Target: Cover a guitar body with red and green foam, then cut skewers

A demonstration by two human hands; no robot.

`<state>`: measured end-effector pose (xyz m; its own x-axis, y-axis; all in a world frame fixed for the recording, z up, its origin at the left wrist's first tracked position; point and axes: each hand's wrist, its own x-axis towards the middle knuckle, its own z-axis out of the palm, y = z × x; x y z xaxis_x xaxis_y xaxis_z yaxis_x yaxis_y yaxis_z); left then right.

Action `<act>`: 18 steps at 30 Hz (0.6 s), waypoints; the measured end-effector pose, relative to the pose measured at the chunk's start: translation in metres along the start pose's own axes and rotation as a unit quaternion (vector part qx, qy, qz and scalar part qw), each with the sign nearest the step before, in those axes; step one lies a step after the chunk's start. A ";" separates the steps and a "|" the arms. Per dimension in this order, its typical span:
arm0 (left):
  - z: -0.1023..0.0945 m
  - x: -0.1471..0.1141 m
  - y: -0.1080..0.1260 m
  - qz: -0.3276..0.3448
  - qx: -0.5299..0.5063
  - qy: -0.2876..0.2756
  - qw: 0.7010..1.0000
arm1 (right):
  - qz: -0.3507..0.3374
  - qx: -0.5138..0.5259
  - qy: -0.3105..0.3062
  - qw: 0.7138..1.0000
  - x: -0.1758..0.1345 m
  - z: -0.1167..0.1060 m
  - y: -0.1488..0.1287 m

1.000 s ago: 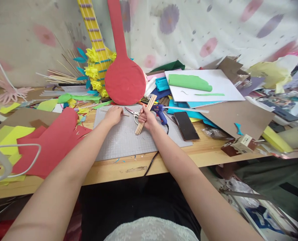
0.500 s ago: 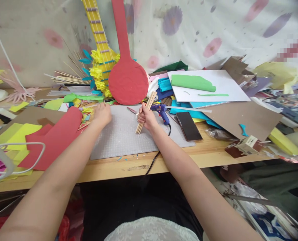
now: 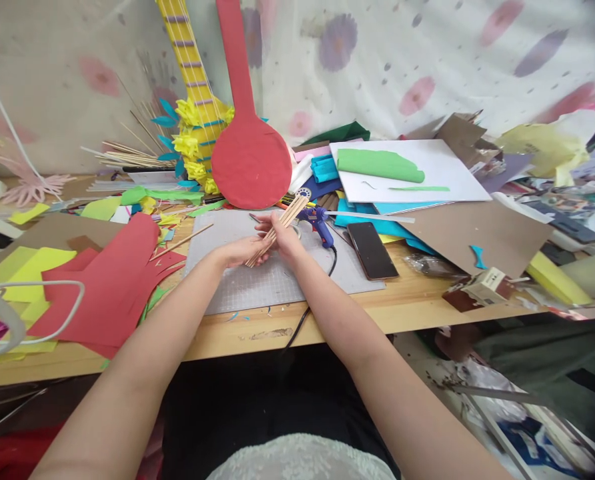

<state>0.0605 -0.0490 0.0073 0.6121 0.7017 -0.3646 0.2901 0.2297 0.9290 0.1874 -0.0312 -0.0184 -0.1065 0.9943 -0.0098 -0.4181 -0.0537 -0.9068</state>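
Note:
A bundle of thin wooden sticks [image 3: 288, 215] lies slantwise between my two hands, above the grey cutting mat [image 3: 237, 290]. My right hand [image 3: 288, 241] closes round it from the right. My left hand [image 3: 245, 252] reaches in from the left, its fingers curled under the lower part of the bundle. Just right of my right hand, a blue glue gun [image 3: 321, 230] rests on the mat with a glue stick in its back end. Behind my hands, a red cardboard banjo shape [image 3: 251, 167] leans against a yellow paper guitar [image 3: 197, 127].
A phone [image 3: 372, 250] lies on the mat's right side. Red card [image 3: 102, 287] and yellow paper sheets cover the table's left. One loose stick [image 3: 187, 238] sits near the mat's left edge. A white board [image 3: 457, 173] with green paper lies at the back right.
My left hand has come right, from the scraps at the mat's back left corner, to the sticks. The bundle has tilted further over in my right hand.

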 end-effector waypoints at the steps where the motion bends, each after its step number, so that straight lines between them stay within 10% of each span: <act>1: -0.002 -0.003 0.001 -0.002 0.011 -0.003 1.000 | -0.001 -0.021 0.003 1.000 0.000 0.001 0.001; 10: -0.019 -0.036 0.011 -0.056 0.207 0.077 0.974 | 0.066 0.122 -0.041 0.989 -0.009 -0.008 -0.015; 18: -0.045 -0.048 0.007 -0.157 0.188 -0.008 0.969 | 0.067 0.181 -0.037 0.981 -0.009 -0.010 -0.007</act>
<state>-0.0004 -0.0506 0.0346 0.4610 0.6257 -0.6292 0.7099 0.1655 0.6846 0.2004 -0.0390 -0.0158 -0.2417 0.9673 -0.0767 -0.6871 -0.2265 -0.6903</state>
